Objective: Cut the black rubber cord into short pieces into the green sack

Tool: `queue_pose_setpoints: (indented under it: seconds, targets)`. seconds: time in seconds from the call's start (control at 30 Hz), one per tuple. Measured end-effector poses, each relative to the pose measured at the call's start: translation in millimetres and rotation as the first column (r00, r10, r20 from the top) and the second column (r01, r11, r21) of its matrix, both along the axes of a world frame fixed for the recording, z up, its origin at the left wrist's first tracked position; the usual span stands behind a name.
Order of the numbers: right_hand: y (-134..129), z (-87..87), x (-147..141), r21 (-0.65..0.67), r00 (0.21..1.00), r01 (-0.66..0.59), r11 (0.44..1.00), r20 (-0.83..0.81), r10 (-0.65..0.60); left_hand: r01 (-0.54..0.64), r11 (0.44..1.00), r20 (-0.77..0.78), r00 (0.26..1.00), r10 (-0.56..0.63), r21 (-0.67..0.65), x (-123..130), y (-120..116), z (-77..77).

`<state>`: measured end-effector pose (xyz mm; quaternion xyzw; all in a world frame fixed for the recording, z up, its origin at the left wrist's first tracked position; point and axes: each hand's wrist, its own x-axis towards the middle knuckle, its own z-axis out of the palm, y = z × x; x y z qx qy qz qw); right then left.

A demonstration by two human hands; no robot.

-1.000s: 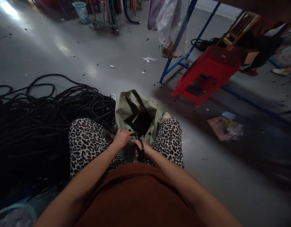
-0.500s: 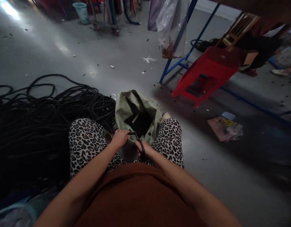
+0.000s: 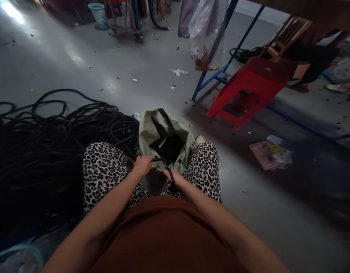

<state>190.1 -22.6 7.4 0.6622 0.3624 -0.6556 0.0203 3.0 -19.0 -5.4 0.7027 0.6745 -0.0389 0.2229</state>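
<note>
My left hand (image 3: 143,165) is closed, with a dark end of black cord (image 3: 171,176) coming out past its fingertips. The cord bends across to my right hand (image 3: 174,178), which is closed around it, and a loop of it lies over the back of that hand. Just beyond both hands, between my knees, stands an open greenish woven sack (image 3: 148,127). Dark pieces (image 3: 170,148) lie inside it, too dim to make out singly. A big tangled heap of black cord (image 3: 106,117) spreads over the floor on the left.
A red plastic stool (image 3: 248,87) stands tilted in view at the right, beside a blue metal table frame (image 3: 201,85). Plastic bags (image 3: 206,38) hang from it. A flat printed packet (image 3: 267,153) lies on the floor. Baskets show at the far back (image 3: 98,17) and lower left.
My left hand has shifted slightly left, and a bit more cord shows bending between my hands. The sack and the heap have stayed in place.
</note>
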Motion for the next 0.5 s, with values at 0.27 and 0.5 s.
queue_pose_setpoints:
  seconds: [0.27,0.5]
  targets:
    - [-1.6,-1.6,1.1,-0.01,1.0,0.028,1.0,0.013,-0.028,-0.041,0.999,-0.022,0.999,0.04,-0.016,-0.1,0.7,0.3]
    - [2.7,-7.4,-0.4,0.117,0.984,-0.165,0.979,0.078,0.157,-0.089,0.996,-0.002,0.996,0.09,0.027,-0.6,1.1,2.8]
